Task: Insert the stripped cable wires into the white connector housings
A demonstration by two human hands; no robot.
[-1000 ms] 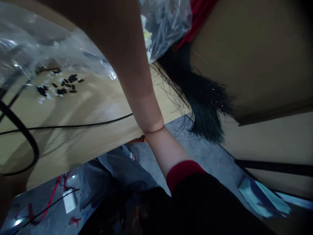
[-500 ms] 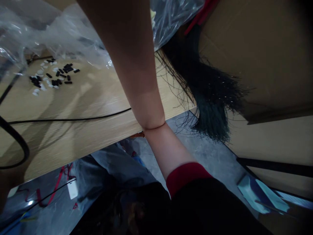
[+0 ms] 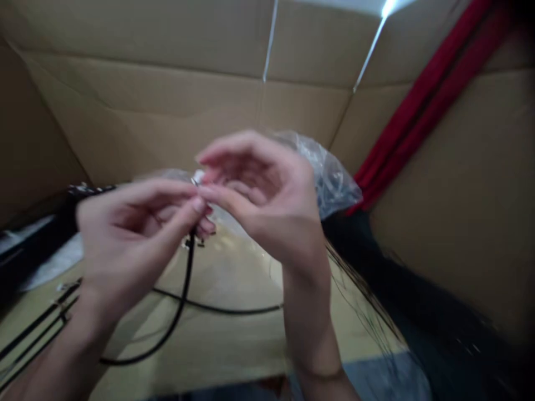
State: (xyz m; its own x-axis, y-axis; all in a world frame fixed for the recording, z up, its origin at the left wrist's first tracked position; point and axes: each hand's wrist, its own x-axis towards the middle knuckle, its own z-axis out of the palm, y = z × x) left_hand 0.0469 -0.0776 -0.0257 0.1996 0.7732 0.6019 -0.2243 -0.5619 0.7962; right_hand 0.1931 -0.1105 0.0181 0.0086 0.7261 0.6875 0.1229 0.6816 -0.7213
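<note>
Both of my hands are raised in front of the camera over a wooden table [image 3: 234, 345]. My left hand [image 3: 134, 234] pinches the upper end of a black cable [image 3: 184, 301], which hangs down and loops over the table. My right hand [image 3: 263, 195] meets it from the right, its thumb and forefinger closed on a small white part [image 3: 197, 178] at the cable's tip. The picture is blurred by motion, so the small part is hard to make out.
Cardboard walls [image 3: 175, 100] stand close behind and to the right. A clear plastic bag [image 3: 330, 178] lies behind my right hand. A red strip [image 3: 413, 111] runs along the right wall. Dark thin wires [image 3: 418, 312] hang at the right; more black cables [image 3: 37, 323] lie at the left.
The view has swung up from the table edge and floor. My right arm, stretched far across before, has come back, and both hands now meet at the cable's end.
</note>
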